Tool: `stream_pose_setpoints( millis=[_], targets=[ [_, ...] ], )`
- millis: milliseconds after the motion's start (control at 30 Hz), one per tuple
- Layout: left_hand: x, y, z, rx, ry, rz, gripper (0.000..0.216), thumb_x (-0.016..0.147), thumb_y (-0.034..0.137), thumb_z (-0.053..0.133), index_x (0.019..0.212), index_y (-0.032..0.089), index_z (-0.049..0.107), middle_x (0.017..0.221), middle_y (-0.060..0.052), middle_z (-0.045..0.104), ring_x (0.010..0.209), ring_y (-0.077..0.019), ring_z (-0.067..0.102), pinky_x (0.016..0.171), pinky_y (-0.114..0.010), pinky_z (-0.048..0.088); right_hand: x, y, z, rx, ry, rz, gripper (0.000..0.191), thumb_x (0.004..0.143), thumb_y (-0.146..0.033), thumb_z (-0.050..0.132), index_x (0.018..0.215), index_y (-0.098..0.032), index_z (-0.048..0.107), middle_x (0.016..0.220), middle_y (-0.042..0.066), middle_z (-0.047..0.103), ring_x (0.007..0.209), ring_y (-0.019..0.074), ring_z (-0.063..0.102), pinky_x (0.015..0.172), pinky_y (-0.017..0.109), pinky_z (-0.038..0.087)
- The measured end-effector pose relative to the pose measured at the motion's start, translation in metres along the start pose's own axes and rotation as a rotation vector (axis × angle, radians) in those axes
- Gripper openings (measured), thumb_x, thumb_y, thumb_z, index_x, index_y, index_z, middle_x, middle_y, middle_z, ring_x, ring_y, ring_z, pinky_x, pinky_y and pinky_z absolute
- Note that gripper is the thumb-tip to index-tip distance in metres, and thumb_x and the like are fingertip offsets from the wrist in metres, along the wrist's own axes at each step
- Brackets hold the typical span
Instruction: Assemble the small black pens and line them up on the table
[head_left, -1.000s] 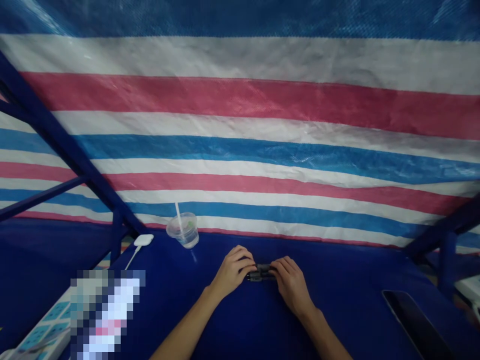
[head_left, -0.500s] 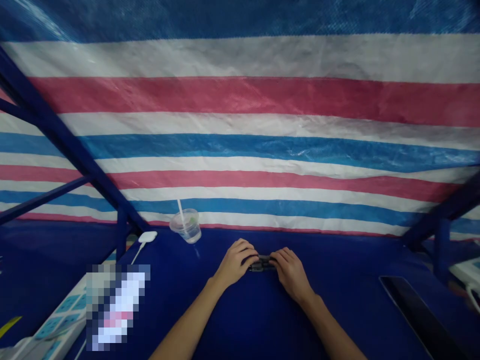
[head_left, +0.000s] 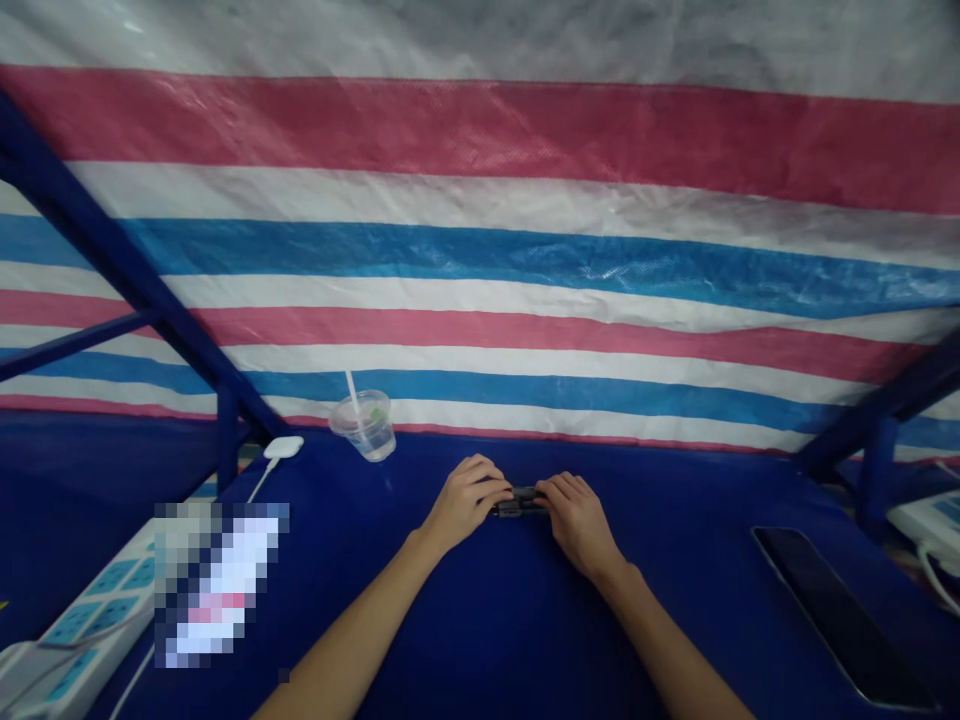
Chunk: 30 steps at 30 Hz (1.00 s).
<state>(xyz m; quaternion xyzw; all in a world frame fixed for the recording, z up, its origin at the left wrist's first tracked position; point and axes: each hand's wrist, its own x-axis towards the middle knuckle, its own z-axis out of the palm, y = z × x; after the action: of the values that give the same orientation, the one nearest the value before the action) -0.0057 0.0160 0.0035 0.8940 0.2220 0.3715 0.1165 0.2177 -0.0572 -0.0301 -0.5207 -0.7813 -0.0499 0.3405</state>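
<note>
A small dark object [head_left: 519, 502] is gripped at its left end by the curled fingers of the left hand [head_left: 465, 495] and at its right end by those of the right hand [head_left: 574, 515]; both hands are closed on it, knuckles up, and are rested on the blue-covered table [head_left: 525, 640]. The object is thus held between the two hands, low over the cloth, and its make cannot be told. Beyond and to the left of the left hand, near the table's far edge, a clear plastic cup [head_left: 365, 428] with a white straw is seen upright. Further left of the cup, a small white plug [head_left: 283, 447] with a thin cable is laid on the cloth. Well to the left and nearer the person, a white power strip [head_left: 71, 645] with blue sockets is placed at the table's edge. Well to the right of the right hand, a dark phone [head_left: 840, 612] is laid flat, screen up. Behind everything, a tarp [head_left: 525, 250] striped in red, white and blue is hung, with a dark blue metal frame [head_left: 127, 270] set before it.
</note>
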Motion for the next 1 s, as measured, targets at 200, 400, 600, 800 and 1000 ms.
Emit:
stream_pose_setpoints(
  millis=[200,400,600,800,1000],
  targets=[
    [0.0,0.0,0.003,0.015,0.015,-0.045,0.015,0.1,0.028,0.062,0.097,0.023,0.077,0.091,-0.005,0.073,0.091,-0.0205,0.063,0.084,-0.039,0.051,0.0,0.0,-0.002,0.042,0.005,0.047,0.018,0.104,-0.024,0.052,0.1,-0.021,0.069,0.088,0.006,0.072,0.081,0.021,0.063,0.077,0.034,0.039],
    [0.0,-0.007,0.001,-0.016,0.131,-0.186,0.013,0.099,0.029,0.063,0.094,0.021,0.073,0.094,-0.005,0.071,0.093,-0.0207,0.063,0.088,-0.04,0.051,0.004,0.009,-0.013,0.678,0.143,0.553,0.042,0.097,-0.059,0.057,0.105,-0.021,0.074,0.077,0.004,0.07,0.07,0.0209,0.061,0.068,0.032,0.042],
    [0.0,-0.009,0.003,-0.047,0.098,-0.21,0.013,0.1,0.029,0.062,0.096,0.021,0.072,0.096,-0.005,0.07,0.095,-0.02,0.063,0.088,-0.039,0.053,0.011,0.02,-0.024,1.564,0.108,0.836,0.053,0.093,-0.066,0.057,0.102,-0.018,0.076,0.072,0.004,0.066,0.055,0.0135,0.05,0.053,0.027,0.034],
    [-0.001,-0.008,0.003,-0.058,0.072,-0.212,0.015,0.101,0.029,0.061,0.096,0.021,0.072,0.096,-0.006,0.07,0.095,-0.0204,0.063,0.088,-0.039,0.053,0.009,0.014,-0.025,1.822,-0.047,0.84,0.046,0.09,-0.061,0.067,0.101,-0.017,0.074,0.074,0.003,0.065,0.053,0.0107,0.047,0.05,0.025,0.033],
    [0.002,-0.002,0.0,-0.054,0.065,-0.193,0.018,0.101,0.031,0.06,0.094,0.02,0.073,0.093,-0.006,0.07,0.093,-0.0201,0.064,0.085,-0.037,0.054,0.006,0.014,-0.021,1.771,-0.006,0.797,0.039,0.09,-0.059,0.069,0.091,-0.02,0.066,0.068,0.0,0.06,0.049,0.0081,0.042,0.049,0.023,0.03]
  ],
)
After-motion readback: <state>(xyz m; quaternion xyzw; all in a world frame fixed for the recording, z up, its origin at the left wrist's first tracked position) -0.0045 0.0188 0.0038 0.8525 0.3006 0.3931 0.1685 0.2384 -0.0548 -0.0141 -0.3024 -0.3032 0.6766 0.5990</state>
